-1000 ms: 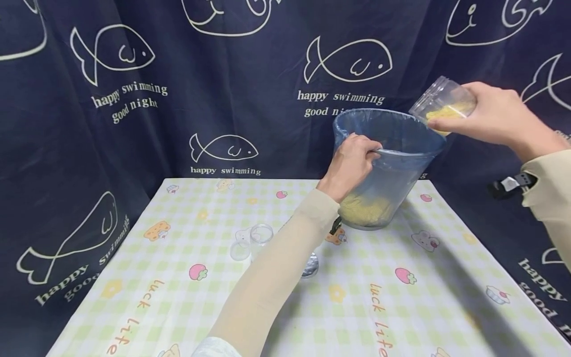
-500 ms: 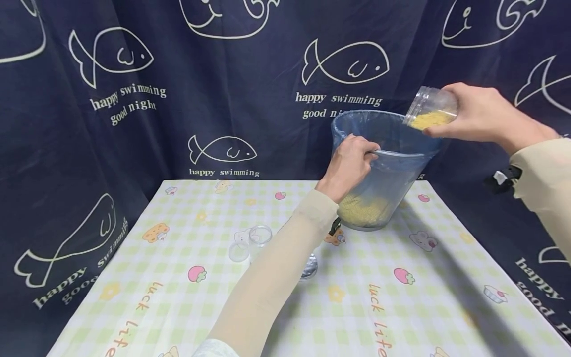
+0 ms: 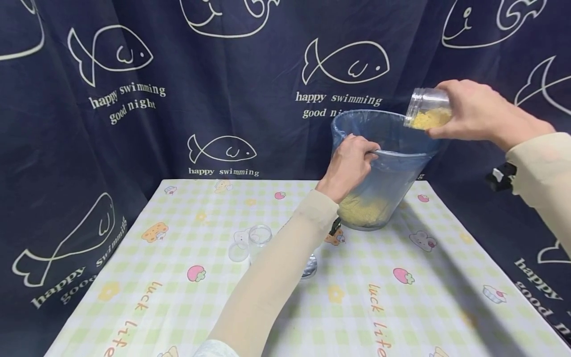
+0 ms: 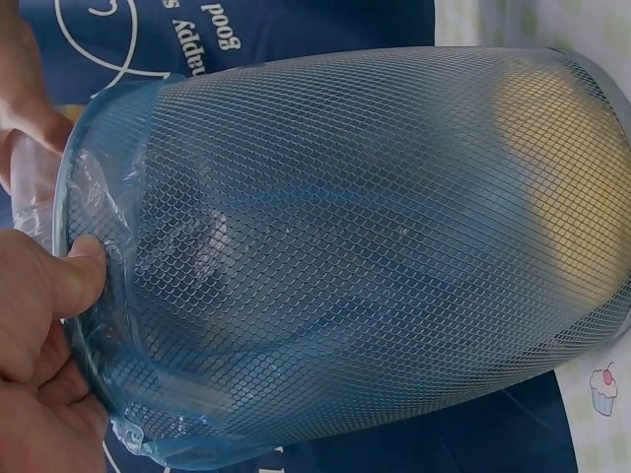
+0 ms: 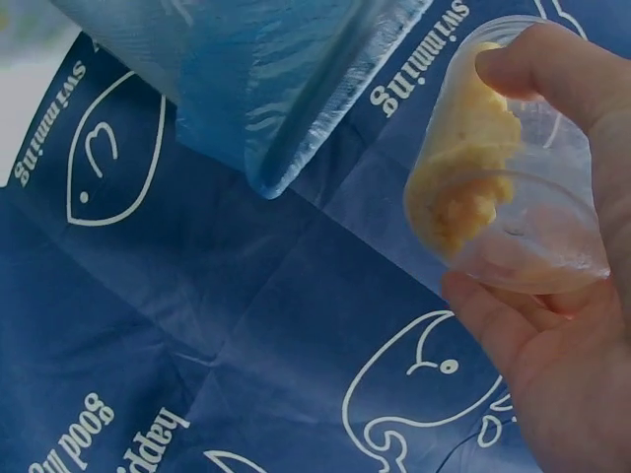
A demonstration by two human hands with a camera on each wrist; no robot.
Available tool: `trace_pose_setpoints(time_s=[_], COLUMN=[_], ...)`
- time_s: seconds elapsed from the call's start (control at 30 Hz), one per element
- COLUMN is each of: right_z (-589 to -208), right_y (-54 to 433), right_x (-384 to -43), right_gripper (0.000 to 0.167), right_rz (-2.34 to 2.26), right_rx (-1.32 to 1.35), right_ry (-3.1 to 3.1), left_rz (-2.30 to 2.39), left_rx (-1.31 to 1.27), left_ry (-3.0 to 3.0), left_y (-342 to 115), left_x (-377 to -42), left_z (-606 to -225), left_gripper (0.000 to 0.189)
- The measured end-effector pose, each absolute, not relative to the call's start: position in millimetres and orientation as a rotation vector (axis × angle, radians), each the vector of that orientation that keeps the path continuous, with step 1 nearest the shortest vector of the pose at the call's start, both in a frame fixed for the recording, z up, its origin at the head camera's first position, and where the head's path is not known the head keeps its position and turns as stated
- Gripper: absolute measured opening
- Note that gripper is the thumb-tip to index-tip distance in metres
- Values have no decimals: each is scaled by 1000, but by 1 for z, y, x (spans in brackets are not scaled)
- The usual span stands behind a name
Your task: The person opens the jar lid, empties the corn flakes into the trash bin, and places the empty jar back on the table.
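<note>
My left hand (image 3: 350, 161) grips the near rim of a wire-mesh wastebasket (image 4: 345, 246) with a blue plastic liner, the thumb on its outside in the left wrist view. The basket stands tilted at the back right of the table, yellow material (image 3: 363, 210) showing through its lower wall. My right hand (image 3: 482, 114) holds a clear plastic jar (image 3: 428, 99) on its side, mouth facing left, at the basket's right rim. Crumbly yellow stuff (image 5: 473, 158) lies along the jar's lower side. The left forearm partly hides the things on the table behind it.
A clear jar (image 3: 260, 234) stands mid-table, with a clear round lid (image 3: 238, 252) beside it. Partly behind the left forearm is a round silvery thing (image 3: 310, 267). A dark blue curtain (image 3: 267, 69) hangs behind the checked tablecloth (image 3: 214, 307).
My right hand has brought the jar left to the basket's rim and tipped it further, from slanting upward to lying on its side. The left hand keeps its grip in place.
</note>
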State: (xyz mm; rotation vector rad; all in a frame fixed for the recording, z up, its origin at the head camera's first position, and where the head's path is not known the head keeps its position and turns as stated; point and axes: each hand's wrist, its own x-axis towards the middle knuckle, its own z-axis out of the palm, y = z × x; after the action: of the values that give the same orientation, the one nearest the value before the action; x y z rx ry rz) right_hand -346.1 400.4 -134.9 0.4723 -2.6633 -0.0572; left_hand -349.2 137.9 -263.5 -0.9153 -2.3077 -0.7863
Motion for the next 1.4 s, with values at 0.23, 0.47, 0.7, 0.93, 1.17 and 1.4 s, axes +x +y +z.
trace_pose_setpoints(time_s=[0.23, 0.47, 0.7, 0.93, 1.17, 1.4], right_z=[-131, -132, -128, -125, -126, -124], right_y=[394, 394, 393, 392, 392, 392], right_x=[-346, -348, -349, -347, -345, -342], right_gripper=[85, 86, 88, 89, 91, 92], right_rz=[-59, -70, -94, -110, -119, -120], right_rx=[493, 512, 544, 540, 541, 546], right_ry=[-2659, -2657, -2650, -2662, -2657, -2649], left_rz=[-779, -779, -784, -790, -780, -766], left_rx=[-902, -904, -908, -901, -905, -896], left_ry=[-2321, -2323, -2322, -2329, -2337, -2331], left_y=[137, 138, 138, 138, 139, 138], left_x=[-350, -351, -350, -350, -349, -348], left_z=[-262, -263, -263, -263, -264, -263], left_gripper=[18, 19, 20, 20, 19, 19])
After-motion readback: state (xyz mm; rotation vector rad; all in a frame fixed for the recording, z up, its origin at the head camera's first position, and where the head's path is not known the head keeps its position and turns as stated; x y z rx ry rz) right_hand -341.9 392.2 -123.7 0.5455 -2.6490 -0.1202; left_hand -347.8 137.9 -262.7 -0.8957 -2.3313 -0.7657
